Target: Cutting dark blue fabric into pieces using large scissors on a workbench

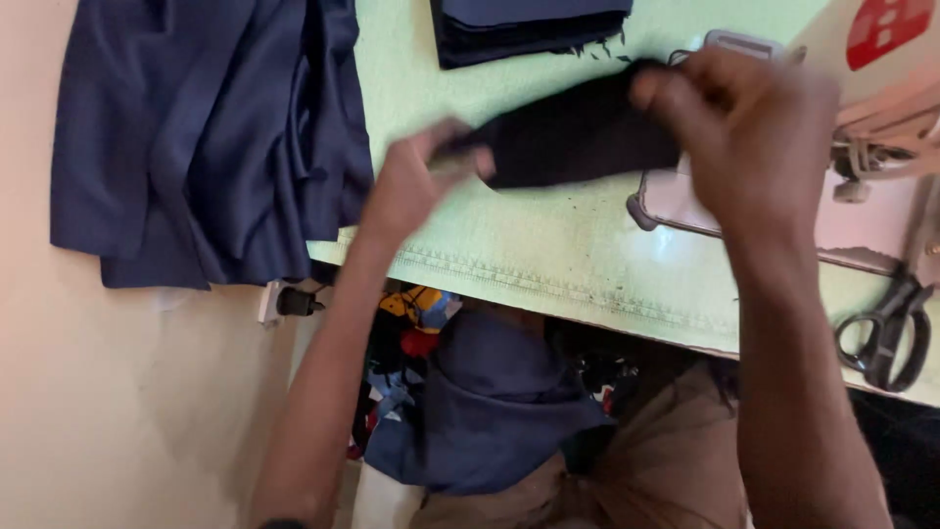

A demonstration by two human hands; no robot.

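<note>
A black piece of cloth is stretched between both hands just above a light green table cover. My left hand pinches its left end. The right end is gripped by my right hand, raised over a phone in a clear case. Both hands look blurred by motion.
Navy blue fabric hangs over the table's left edge. A stack of dark folded pieces lies at the far side. Black scissors rest near the right front edge. More navy cloth and coloured scraps sit below the table.
</note>
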